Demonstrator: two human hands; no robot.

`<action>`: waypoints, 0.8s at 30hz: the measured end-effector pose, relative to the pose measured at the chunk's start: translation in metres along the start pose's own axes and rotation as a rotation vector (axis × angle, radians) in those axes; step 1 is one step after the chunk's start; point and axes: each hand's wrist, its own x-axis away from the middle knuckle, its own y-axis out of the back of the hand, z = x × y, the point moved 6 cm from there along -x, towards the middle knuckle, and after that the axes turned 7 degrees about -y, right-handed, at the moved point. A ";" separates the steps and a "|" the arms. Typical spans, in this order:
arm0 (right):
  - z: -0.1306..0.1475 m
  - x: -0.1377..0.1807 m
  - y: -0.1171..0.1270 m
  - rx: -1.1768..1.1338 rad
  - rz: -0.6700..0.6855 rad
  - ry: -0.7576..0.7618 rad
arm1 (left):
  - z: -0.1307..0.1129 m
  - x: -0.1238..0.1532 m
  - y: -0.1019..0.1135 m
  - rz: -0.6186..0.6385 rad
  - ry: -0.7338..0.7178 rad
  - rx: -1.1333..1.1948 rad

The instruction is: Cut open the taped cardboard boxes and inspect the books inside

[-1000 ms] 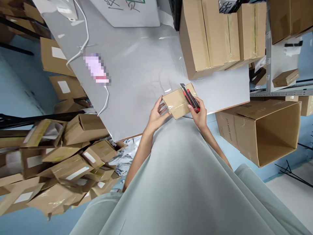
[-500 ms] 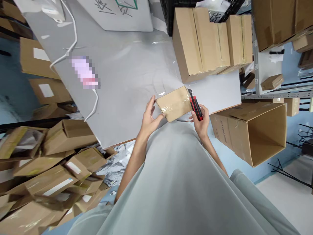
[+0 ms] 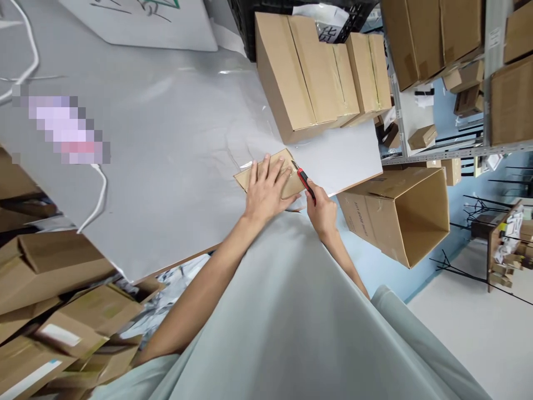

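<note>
A small taped cardboard box (image 3: 285, 157) lies on the grey table (image 3: 187, 150) near its front edge. My left hand (image 3: 268, 186) rests flat on top of the box with its fingers spread, covering much of it. In my right hand (image 3: 322, 211) is a red and black box cutter (image 3: 306, 181), its tip at the right end of the box. Whether the blade touches the cardboard I cannot tell.
Several closed cartons (image 3: 308, 78) stand at the back right by a black crate (image 3: 244, 28). A big open carton (image 3: 400, 211) is beyond the table's right edge. Cardboard boxes (image 3: 75, 322) pile up at lower left. A white cable (image 3: 100, 194) crosses the table's left side.
My left hand has gone from gripping the box's left end to lying flat on its top. The box cutter has turned in my right hand, its tip now at the box. The view has swung right.
</note>
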 end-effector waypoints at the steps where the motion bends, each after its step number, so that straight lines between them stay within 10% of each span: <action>1: 0.003 -0.002 0.000 0.050 0.016 -0.018 | 0.000 0.001 0.000 0.001 -0.001 -0.001; 24: 0.042 0.022 0.031 0.543 0.211 -0.185 | 0.003 0.005 -0.004 -0.121 0.044 0.350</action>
